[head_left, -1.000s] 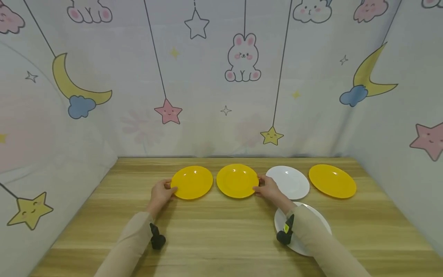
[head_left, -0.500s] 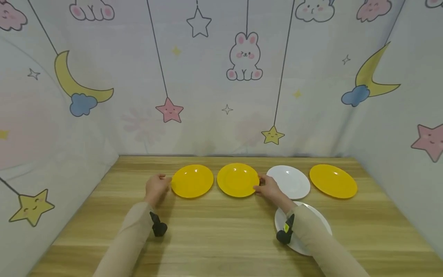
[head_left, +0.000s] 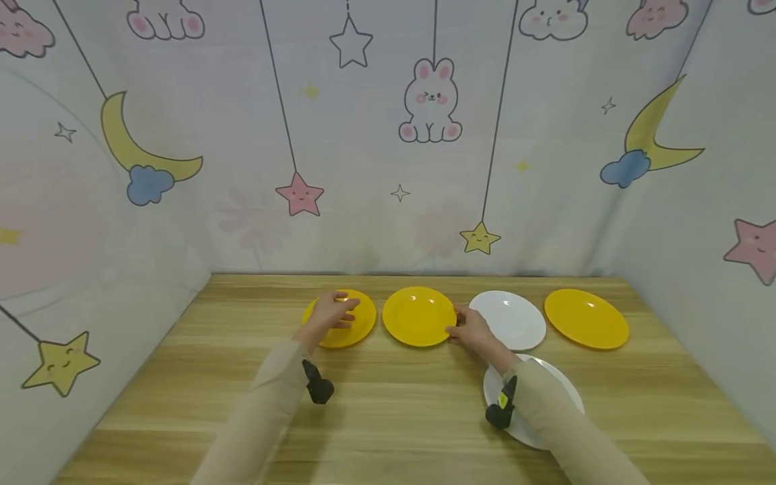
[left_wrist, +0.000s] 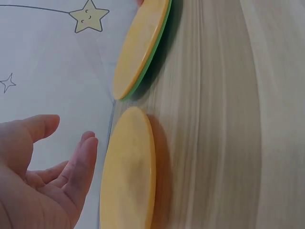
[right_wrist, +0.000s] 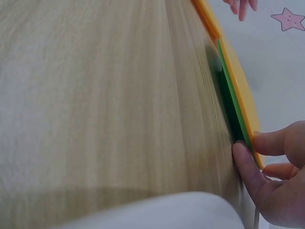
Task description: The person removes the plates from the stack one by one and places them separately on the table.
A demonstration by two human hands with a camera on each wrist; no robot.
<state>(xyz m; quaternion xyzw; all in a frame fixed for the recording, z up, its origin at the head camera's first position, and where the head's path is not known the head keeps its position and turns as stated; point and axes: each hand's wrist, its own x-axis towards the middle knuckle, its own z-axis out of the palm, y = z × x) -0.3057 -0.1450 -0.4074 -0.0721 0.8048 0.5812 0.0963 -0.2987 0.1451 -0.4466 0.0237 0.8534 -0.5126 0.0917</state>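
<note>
My left hand point(head_left: 329, 316) hovers over the left yellow plate point(head_left: 362, 330) with its fingers spread, holding nothing. In the left wrist view a gap separates its fingers from that plate. My right hand point(head_left: 475, 333) pinches the right edge of the middle yellow plate point(head_left: 418, 316). Beneath that plate a green plate point(right_wrist: 232, 90) shows as a thin rim in both wrist views, and from the head it is hidden. In the right wrist view the thumb and fingers lie on either side of the edge of these two stacked plates.
A white plate point(head_left: 509, 320) lies right of my right hand, and another yellow plate point(head_left: 586, 318) beyond it. Under my right forearm is a second white plate point(head_left: 492, 387), partly covered. Printed cloth walls point(head_left: 358, 249) border the wooden table point(head_left: 388, 411) behind and at both sides.
My left hand has let go of the left yellow plate's edge, drawn back a little, then moved right over the plate. The right hand keeps its hold on the middle plate.
</note>
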